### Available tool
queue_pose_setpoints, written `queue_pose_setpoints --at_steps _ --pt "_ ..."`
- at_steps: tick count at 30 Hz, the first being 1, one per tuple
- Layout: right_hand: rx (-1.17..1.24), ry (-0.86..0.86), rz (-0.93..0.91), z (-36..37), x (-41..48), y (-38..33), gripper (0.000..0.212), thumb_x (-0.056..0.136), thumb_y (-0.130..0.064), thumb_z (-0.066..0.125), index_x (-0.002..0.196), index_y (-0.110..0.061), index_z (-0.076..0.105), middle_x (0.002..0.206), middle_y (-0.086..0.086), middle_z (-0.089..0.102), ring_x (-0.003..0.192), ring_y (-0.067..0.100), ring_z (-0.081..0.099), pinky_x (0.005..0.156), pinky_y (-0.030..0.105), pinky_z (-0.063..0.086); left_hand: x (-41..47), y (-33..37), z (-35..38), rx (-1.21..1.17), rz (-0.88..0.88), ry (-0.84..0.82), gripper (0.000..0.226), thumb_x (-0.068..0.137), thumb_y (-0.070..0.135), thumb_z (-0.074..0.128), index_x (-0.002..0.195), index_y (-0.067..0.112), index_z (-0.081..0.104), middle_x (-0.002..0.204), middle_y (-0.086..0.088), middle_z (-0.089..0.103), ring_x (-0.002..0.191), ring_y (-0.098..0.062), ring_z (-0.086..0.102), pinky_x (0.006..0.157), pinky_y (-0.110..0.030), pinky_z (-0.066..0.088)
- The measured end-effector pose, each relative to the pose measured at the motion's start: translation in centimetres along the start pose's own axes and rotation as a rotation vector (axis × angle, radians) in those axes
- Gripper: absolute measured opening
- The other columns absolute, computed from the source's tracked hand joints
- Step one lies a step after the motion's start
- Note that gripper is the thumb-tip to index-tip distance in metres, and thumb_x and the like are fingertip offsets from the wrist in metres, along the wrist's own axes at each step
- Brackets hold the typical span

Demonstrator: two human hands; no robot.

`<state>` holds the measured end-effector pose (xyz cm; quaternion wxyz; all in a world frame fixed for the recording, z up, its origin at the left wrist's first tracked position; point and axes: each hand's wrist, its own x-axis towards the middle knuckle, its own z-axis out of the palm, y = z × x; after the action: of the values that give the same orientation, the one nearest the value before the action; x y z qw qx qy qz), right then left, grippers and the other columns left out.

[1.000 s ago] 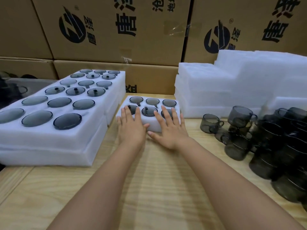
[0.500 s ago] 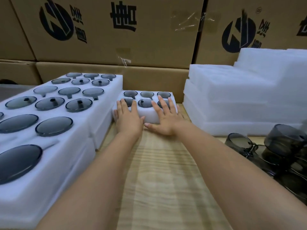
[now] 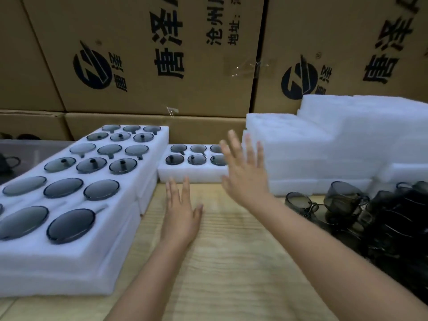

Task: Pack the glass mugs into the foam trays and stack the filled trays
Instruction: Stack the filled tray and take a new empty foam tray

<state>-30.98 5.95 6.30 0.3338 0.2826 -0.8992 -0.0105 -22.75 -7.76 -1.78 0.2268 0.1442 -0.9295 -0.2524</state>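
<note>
Small white foam tray (image 3: 192, 176), six cells filled with smoky grey glass mugs (image 3: 174, 159), appears packed. Left hand (image 3: 181, 214) extends flat before it, right hand (image 3: 243, 174) is raised at its right end; all fingers spread, empty. Next, likely: a fresh tray from the white foam stack (image 3: 312, 144) to its right.

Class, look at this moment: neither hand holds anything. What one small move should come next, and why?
Probably the right hand, open and raised, should reach right to the stack of empty foam trays and take a fresh one. The small tray appears to have all six slots filled, while loose glass mugs lie unpacked on the table.
</note>
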Motion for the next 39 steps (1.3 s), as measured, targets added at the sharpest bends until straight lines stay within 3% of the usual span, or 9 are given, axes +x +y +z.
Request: queue_pose_setpoints --at_steps 3,6,10,18,22,26,31,35,39 --pt "-0.011 -0.133 0.283 -2.1 1.0 4.2 0.077 0.092 -0.041 0.046 0.151 -0.021 0.0 0.158 0.003 -0.014 0.143 0.034 -0.016 0.108 0.057 -0.017 -3.8 1.4 -0.4 0.011 -0.054 0.002 0.074 0.099 0.033 0.042 0.152 0.018 -0.008 0.158 -0.012 -0.017 0.146 -0.023 -0.02 0.117 -0.03 -0.004" --pt "0.073 -0.3 0.316 -3.0 0.9 6.8 0.064 0.096 -0.037 0.045 0.148 -0.027 0.01 0.158 0.001 0.004 0.144 0.033 -0.005 0.109 0.062 0.012 -6.9 2.9 -0.4 0.072 -0.07 -0.016 0.07 0.1 0.038 0.035 0.152 0.019 -0.007 0.16 -0.009 -0.014 0.146 -0.022 -0.019 0.117 -0.029 -0.001" --pt "0.153 -0.172 0.295 -4.2 1.0 7.4 0.046 0.092 -0.006 0.05 0.134 -0.017 0.035 0.133 0.005 0.044 0.125 0.031 0.031 0.087 0.043 0.041 -8.9 3.9 -0.7 0.106 -0.091 -0.028 0.07 0.1 0.04 0.032 0.152 0.019 -0.008 0.16 -0.008 -0.01 0.147 -0.02 -0.014 0.117 -0.03 0.001" --pt "0.542 0.097 0.189 -9.7 -4.1 6.6 0.049 0.086 -0.009 0.052 0.134 -0.008 0.043 0.13 0.008 0.047 0.127 0.027 0.032 0.1 0.029 0.03 -11.1 4.6 -2.8 -0.411 -0.209 0.152 0.07 0.099 0.035 0.042 0.153 0.022 0.0 0.161 -0.003 0.003 0.147 -0.016 0.01 0.113 -0.026 0.014" --pt "0.713 0.266 0.177 -13.7 -11.3 4.5 0.044 0.074 -0.007 0.048 0.117 0.0 0.056 0.115 0.011 0.055 0.114 0.029 0.046 0.097 0.022 0.029 -13.2 4.7 -4.5 -0.824 -0.38 0.317 0.055 0.1 0.03 0.042 0.15 0.017 0.021 0.155 -0.001 0.028 0.132 -0.005 0.033 0.094 -0.006 0.024" --pt "0.804 0.34 0.212 -15.4 -19.6 2.0 0.042 0.073 -0.017 0.04 0.105 0.002 0.059 0.108 0.007 0.055 0.116 0.023 0.047 0.102 0.031 0.033 -16.1 3.8 -6.4 -1.041 -0.533 0.448 0.033 0.103 0.03 0.035 0.129 0.012 0.048 0.132 -0.011 0.056 0.122 -0.021 0.052 0.099 -0.026 0.038" --pt "0.972 0.226 0.171 -15.9 -27.5 0.6 0.03 0.067 -0.017 0.04 0.09 -0.01 0.058 0.102 0.002 0.058 0.119 0.012 0.048 0.098 0.018 0.035 -19.7 3.1 -9.1 -1.312 -0.507 0.355 0.029 0.104 0.027 0.034 0.121 0.012 0.052 0.093 0.005 0.067 0.09 -0.009 0.065 0.074 -0.019 0.05" --pt "1.186 -0.019 0.217 -15.9 -29.9 1.8 0.019 0.063 -0.012 0.046 0.072 -0.023 0.059 0.089 -0.012 0.063 0.117 0.004 0.051 0.09 0.015 0.039 -21.8 2.6 -9.9 -1.222 -0.331 0.087 0.032 0.096 0.032 0.046 0.127 0.027 0.048 0.113 0.01 0.063 0.096 0.002 0.064 0.076 -0.016 0.05" --pt "1.245 -0.054 0.358 -15.8 -30.1 3.2 0.018 0.068 -0.013 0.046 0.061 -0.021 0.06 0.082 -0.004 0.065 0.108 0.003 0.056 0.083 0.014 0.04 -21.8 2.9 -10.2 -1.242 -0.224 -0.161 0.068 0.073 0.02 0.071 0.136 0.023 0.045 0.118 -0.002 0.061 0.101 -0.016 0.064 0.079 -0.026 0.055"
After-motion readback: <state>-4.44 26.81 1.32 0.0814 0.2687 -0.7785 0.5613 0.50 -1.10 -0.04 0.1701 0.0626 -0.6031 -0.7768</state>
